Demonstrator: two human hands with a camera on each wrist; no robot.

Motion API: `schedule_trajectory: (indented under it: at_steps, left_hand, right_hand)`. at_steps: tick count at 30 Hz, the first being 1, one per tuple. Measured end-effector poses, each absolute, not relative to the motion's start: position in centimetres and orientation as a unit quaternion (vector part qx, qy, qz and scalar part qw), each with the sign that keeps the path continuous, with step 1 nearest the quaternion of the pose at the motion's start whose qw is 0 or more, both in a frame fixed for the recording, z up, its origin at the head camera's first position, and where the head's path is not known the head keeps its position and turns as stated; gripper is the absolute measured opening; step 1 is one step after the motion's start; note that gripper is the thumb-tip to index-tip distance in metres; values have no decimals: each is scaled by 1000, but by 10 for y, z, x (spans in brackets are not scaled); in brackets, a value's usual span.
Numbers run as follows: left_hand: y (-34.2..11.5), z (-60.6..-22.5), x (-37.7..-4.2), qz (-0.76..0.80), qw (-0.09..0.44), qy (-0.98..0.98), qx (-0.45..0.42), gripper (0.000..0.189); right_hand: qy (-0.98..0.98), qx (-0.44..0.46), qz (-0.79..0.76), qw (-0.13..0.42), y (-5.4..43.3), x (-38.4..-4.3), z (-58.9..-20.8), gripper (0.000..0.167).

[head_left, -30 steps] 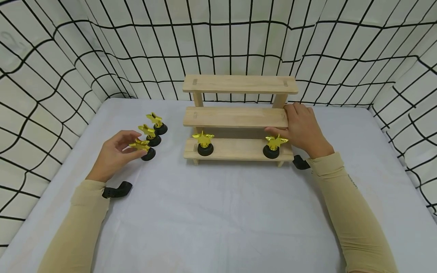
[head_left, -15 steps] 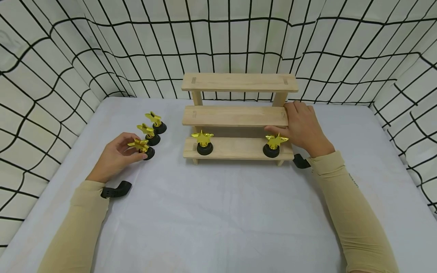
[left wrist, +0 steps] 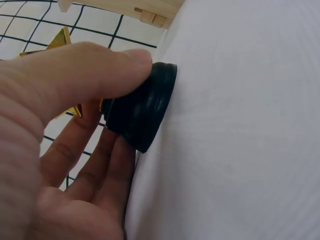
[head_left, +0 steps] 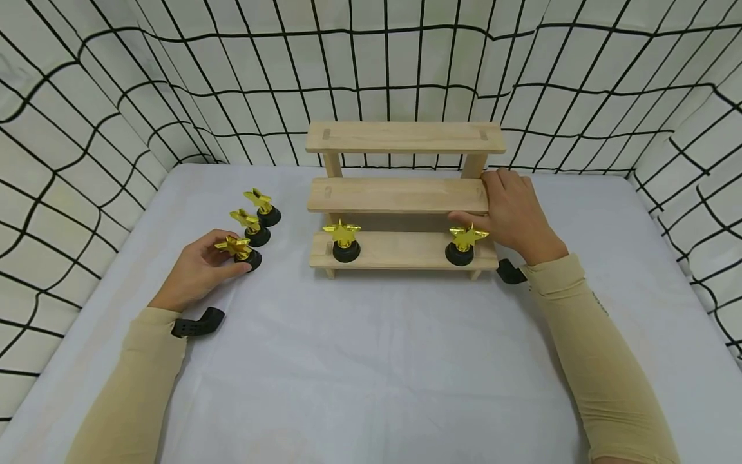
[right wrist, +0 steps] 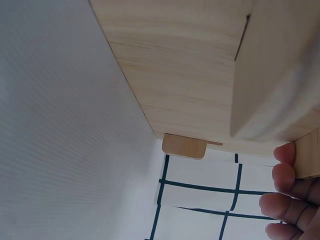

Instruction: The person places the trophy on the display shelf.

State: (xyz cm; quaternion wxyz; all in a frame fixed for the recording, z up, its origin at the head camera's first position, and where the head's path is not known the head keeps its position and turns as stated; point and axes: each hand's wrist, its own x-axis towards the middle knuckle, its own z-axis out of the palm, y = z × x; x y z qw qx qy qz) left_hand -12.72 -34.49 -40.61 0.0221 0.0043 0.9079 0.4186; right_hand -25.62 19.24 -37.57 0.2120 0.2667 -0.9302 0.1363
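My left hand (head_left: 199,267) holds the nearest of three gold star trophies, thumb on the black base (left wrist: 142,107) and fingers around its far side. This star trophy (head_left: 236,249) appears to stand on the white cloth. Two more, a middle trophy (head_left: 253,227) and a back trophy (head_left: 263,206), stand just behind it. My right hand (head_left: 516,216) grips the right end of the three-tier wooden shelf (head_left: 400,196) at its middle board, thumb in front. In the right wrist view its fingertips (right wrist: 284,176) touch the wood. Another trophy (head_left: 345,243) stands left on the bottom board, one more (head_left: 462,245) right.
White cloth (head_left: 371,361) covers the table. Black wire grid (head_left: 388,84) over white walls encloses the back and both sides, close behind the shelf. Black wrist-worn pieces (head_left: 198,322) stick out at both cuffs.
The left thumb has settled lower against the nearest trophy's base, and the hand has closed in slightly. The right hand keeps its hold on the shelf. The head view shifts a little.
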Motion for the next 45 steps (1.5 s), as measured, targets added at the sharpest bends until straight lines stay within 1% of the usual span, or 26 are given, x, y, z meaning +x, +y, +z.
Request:
schedule_trajectory:
  at_steps: [14,21,23,26,28,31,35,38,42,45]
  left_hand:
    - [-343,-409,-126,422,0,906,25,51]
    - [-342,-409,-126,427,-10,903,35,52]
    - [-343,-409,-125,425,-10,905,33,52]
    - [-343,-410,-123,422,-10,906,34,53]
    - [-343,-410,-122,420,-14,907,38,52]
    - [-341,-410,-123,424,-16,904,47,51]
    - [-340,-410,-123,429,-11,902,48,49]
    - [-340,-409,-122,425,-16,904,48,49]
    - [-339,-406,-123,436,-26,898,51,51]
    - [-338,-404,-125,455,-24,889,44,53]
  right_hand:
    - [-931,270,137,203,193,-255,-374,119]
    - [-933,267,137,196,195,-255,-374,102]
    - [-934,267,138,192,195,-256,-374,105]
    - [-934,265,142,191,193,-256,-374,117]
    - [-934,264,145,193,192,-256,-375,121]
    - [-934,262,145,194,193,-255,-376,116]
    - [-933,263,143,197,195,-254,-379,103]
    - [-931,268,145,203,194,-255,-379,108]
    - [-929,270,144,210,192,-256,-377,121]
    - [-928,271,143,214,191,-257,-374,121]
